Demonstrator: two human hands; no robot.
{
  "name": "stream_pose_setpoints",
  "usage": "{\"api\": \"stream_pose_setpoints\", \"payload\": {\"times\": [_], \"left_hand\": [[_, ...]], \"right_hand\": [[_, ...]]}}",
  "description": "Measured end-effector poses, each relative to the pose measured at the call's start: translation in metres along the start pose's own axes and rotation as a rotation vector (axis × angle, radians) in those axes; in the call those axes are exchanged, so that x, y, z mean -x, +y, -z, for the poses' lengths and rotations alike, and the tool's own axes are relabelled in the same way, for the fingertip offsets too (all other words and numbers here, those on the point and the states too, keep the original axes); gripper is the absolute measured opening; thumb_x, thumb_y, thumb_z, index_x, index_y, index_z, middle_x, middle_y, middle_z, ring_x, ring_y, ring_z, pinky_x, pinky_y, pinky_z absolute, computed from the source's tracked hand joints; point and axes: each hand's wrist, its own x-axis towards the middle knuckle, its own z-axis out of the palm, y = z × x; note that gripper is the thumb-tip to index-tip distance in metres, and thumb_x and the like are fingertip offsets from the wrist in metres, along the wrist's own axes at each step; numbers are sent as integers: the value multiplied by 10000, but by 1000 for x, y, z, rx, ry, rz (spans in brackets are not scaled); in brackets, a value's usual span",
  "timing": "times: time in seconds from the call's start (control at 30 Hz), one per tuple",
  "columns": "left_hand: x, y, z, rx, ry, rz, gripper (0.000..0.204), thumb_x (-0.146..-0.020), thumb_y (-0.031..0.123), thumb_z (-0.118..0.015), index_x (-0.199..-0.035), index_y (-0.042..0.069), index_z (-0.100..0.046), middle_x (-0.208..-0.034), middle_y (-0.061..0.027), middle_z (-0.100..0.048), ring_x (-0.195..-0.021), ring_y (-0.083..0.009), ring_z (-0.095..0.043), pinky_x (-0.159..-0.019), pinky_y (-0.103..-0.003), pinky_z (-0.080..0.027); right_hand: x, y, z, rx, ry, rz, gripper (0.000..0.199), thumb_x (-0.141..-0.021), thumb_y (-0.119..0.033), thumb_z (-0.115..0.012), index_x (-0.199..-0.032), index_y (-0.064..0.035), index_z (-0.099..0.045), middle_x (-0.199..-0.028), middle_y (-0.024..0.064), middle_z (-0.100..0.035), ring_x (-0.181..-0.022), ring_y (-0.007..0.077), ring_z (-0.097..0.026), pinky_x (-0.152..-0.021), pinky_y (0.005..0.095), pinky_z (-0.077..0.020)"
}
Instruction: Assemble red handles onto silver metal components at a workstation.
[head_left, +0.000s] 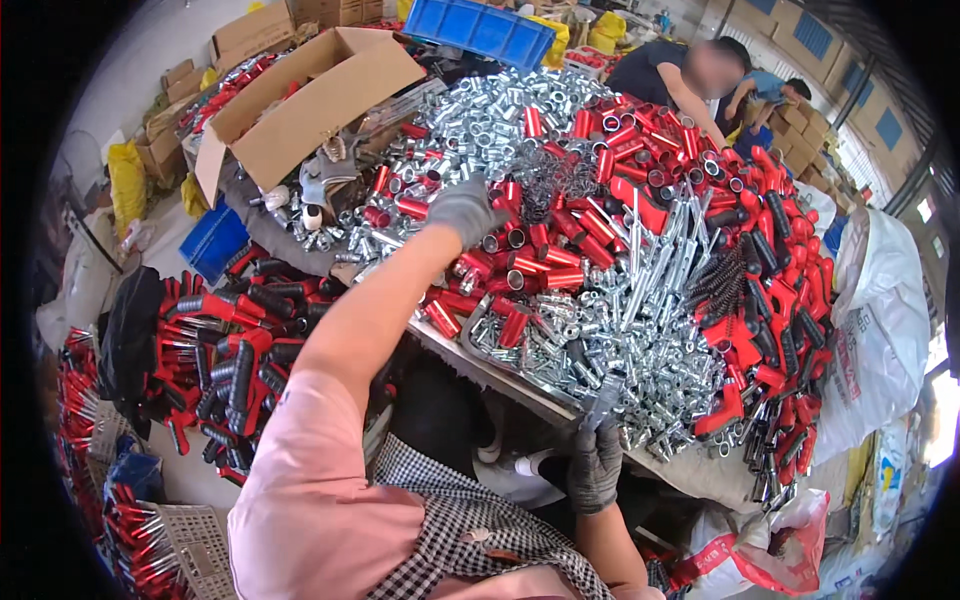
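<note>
Left hand [465,208] is curled grabbing at the red tubes [520,262] toward 12 o'clock while the right hand [596,462] pinches a metal part [603,398], so that heaped pile could easily slide off the surface [480,370].

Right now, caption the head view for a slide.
Grey-gloved left hand reaches into red metal tubes; gloved right hand holds a silver metal part.

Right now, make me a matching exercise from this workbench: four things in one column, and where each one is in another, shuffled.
Things:
1. left hand
2. right hand
3. open cardboard box
4. blue crate

Places:
A. at the table's near edge, gripping a metal part
B. far end, top centre
C. stretched out over the red tubes
D. far left, beside the silver sleeves

Pairs: 1-C, 2-A, 3-D, 4-B
</note>
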Motion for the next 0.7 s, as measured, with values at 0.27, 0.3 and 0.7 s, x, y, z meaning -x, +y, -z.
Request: {"api": "stream_pose_setpoints", "payload": {"times": [0.27, 0.3, 0.7], "left_hand": [[-79, -18, -34, -199, -122, -219, 514, -682, 318, -685, -1103, 29, -625, -1193, -193, -599, -1109, -315, -583, -924, -382, -471], [-62, -11, -13, -170, -135, -208, 495, -717, 367, -649, -1103, 57, -634, -1201, -167, -599, -1108, -295, -581, -917, -367, -471], [185, -19, -61, 1426, -402, -428, 726, -790, 213, -741, -1368, 50, -333, -1003, -71, -590, -901, -119, -576, -779, -330, -498]], "right_hand": [[9, 3, -7, -622, -144, -542, 390, -862, -126, -660, -1200, -38, -489, -853, 13, -538, -694, 85, -501, -621, 230, -429], [6, -6, -4, -668, -132, -613, 366, -864, -92, -650, -1182, -5, -491, -926, 54, -557, -790, 119, -527, -733, 269, -459], [18, -19, -5, -647, -191, -607, 356, -869, -115, -642, -1190, 13, -557, -882, 25, -618, -736, 72, -539, -661, 223, -447]]}}
